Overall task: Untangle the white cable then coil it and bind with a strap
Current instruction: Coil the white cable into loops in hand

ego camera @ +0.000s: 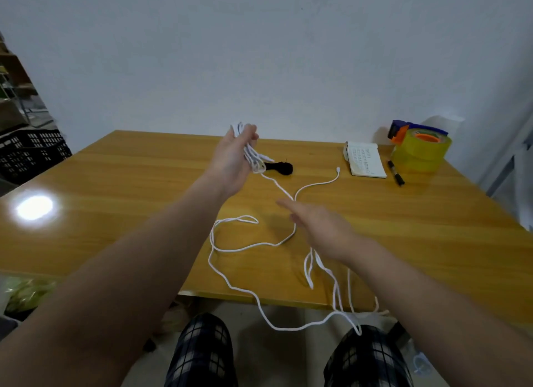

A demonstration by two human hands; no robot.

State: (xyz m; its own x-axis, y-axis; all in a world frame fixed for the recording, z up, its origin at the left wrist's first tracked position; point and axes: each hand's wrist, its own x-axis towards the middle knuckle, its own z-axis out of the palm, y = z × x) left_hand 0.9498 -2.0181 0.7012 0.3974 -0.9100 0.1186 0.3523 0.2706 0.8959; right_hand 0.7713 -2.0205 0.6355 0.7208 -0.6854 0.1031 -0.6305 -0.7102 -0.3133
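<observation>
My left hand (pixel 235 158) is raised over the far middle of the wooden table (pixel 115 184) and grips a bundle of loops of the white cable (pixel 245 245). From that bundle the cable runs down to the table, winds in loose curves and hangs over the front edge. One cable end with its plug lies at the middle right. My right hand (pixel 320 228) hovers low over the cable with fingers stretched out, a strand passing under its fingers. A black strap (pixel 279 168) lies on the table just behind the left hand.
A small open notebook (pixel 364 158), a black pen (pixel 396 176) and a yellow tape roll in a dispenser (pixel 418 144) sit at the far right. A black crate (pixel 31 150) stands left of the table. A white wall is behind.
</observation>
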